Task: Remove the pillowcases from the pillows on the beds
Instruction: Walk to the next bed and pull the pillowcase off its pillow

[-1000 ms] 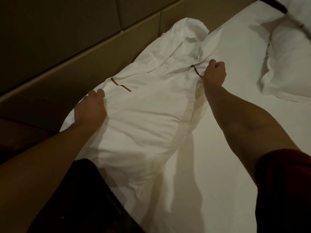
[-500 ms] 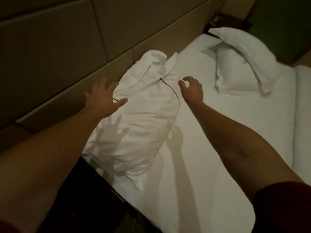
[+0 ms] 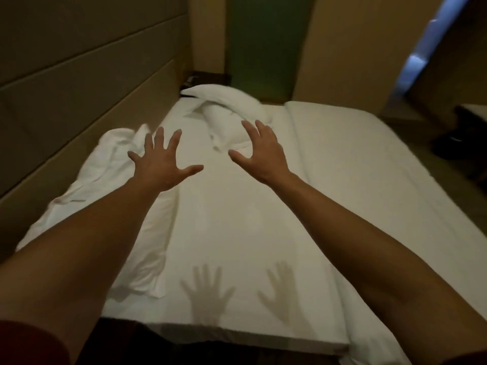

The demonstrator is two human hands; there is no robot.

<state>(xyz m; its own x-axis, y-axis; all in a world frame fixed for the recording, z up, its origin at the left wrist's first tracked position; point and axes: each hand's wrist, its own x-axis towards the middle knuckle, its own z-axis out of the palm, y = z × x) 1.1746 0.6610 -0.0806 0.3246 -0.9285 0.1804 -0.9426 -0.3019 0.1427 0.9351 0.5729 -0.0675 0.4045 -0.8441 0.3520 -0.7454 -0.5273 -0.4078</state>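
Padded headboard [image 3: 79,83] runs along the left side of the bed [image 3: 237,233], which wears a white sheet. Near pillow [image 3: 105,196], white and rumpled in its case, lies against the headboard at the bed's left edge; its near end reaches almost to the mattress corner.

Left hand [image 3: 162,164]: raised above the bed, fingers spread wide, grip apart, holding nothing. It hangs over the near pillow's inner edge, not touching it. Its shadow falls on the sheet low in view.

Far pillow [image 3: 221,125] lies at the head of the bed beyond both hands, with a second white pillow [image 3: 221,94] draped across its top.

Right hand [image 3: 261,151]: raised level with the left, fingers loosely spread, grip apart, empty.

Folded white duvet [image 3: 369,159] covers the bed's right half.
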